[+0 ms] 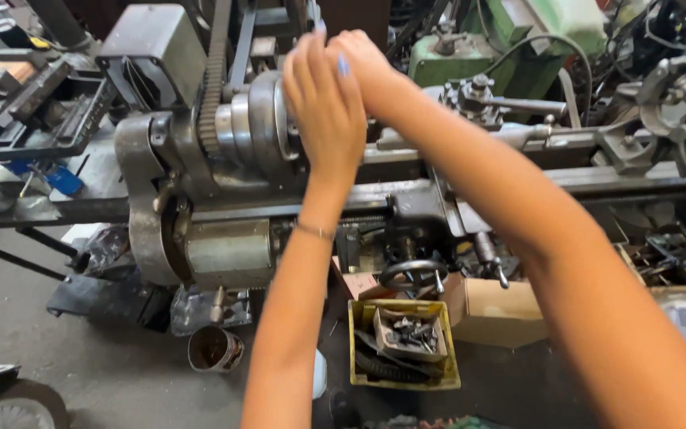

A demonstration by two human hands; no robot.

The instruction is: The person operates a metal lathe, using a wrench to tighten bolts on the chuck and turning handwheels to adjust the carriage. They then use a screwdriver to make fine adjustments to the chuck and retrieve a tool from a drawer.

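Left to right: toothed belt (213, 79) at far left, lathe chuck (267, 119) at centre, left hand (323, 107) spread flat over its face, right hand (363, 63) behind, grip unclear; steady two-handed pressure suits turning it.

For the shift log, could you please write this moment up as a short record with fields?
Setting: workshop, grey metal lathe on a bench
Left hand: raised at the lathe's chuck, fingers up, back of hand to the camera
Right hand: reaches across behind the left hand, at the same chuck
Grip: hidden by the hands, cannot tell
Below: yellow crate of metal parts, cardboard box, rusty can on the floor
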